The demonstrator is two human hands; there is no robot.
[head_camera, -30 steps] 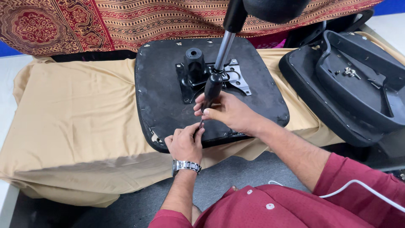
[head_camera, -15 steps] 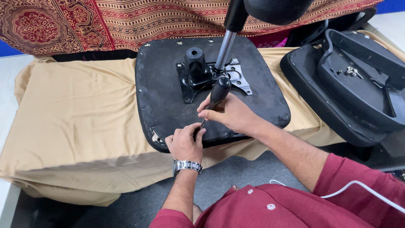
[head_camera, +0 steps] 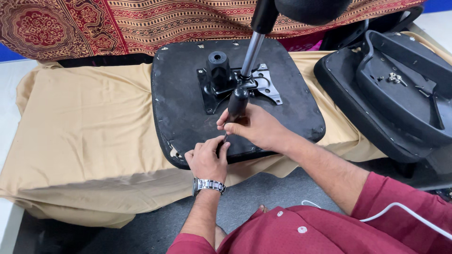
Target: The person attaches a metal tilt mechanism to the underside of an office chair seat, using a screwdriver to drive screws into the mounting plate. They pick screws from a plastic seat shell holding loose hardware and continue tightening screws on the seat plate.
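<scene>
Fingers: on my right hand (head_camera: 256, 129) they wrap the black handle of a screwdriver (head_camera: 235, 109); on my left hand (head_camera: 206, 161) they pinch narrowly at its tip.
Change: I see the handle sitting slightly more upright than half a second ago; both hands keep their places.
Seat base (head_camera: 188, 113): black, upside down on the tan cloth (head_camera: 84, 127), metal plate (head_camera: 263, 87) at its centre.
Black shell (head_camera: 405, 99): to the right, holding a few loose screws (head_camera: 394, 79).
</scene>
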